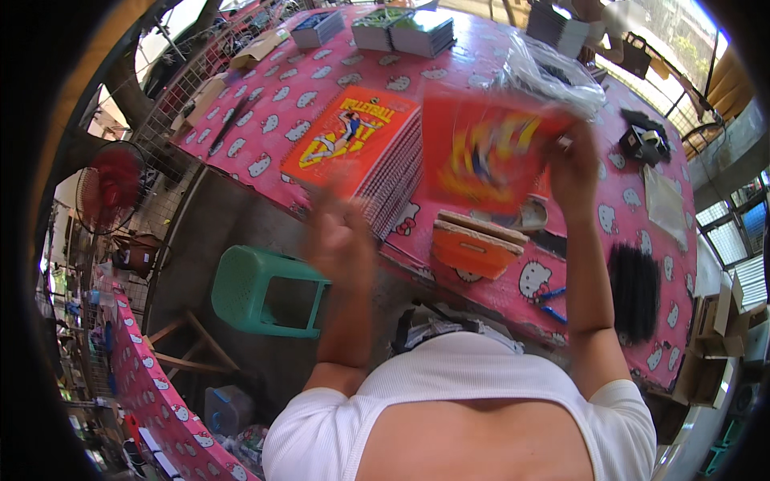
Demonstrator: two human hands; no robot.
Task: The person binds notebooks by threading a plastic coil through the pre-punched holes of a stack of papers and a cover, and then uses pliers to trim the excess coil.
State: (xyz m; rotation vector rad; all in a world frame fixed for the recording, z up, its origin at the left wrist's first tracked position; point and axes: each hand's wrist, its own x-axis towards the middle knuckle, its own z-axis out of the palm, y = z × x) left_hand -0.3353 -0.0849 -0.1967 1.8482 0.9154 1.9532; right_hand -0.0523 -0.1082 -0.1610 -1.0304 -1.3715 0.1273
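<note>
The right hand (571,160) pinches the right edge, a sound hold, of a light-looking, probably bendable red-and-yellow rectangular notebook (481,152) above the pink worktop (473,70). The left hand (341,232), grip blurred past telling, is by the near-edge stack of orange spiral-bound notebooks (365,152).

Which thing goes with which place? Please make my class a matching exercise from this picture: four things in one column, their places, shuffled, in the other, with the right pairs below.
Column one
1. Green stool
2. Blurred red printed item
3. Blue-handled tool
4. Stack of spiral notebooks

Column two
A. Held in the right hand
B. On the pink table, with the blurred left hand near it
C. Standing on the floor
D. On the pink table, beside the right forearm

Right pairs: 1-C, 2-A, 3-D, 4-B
</note>
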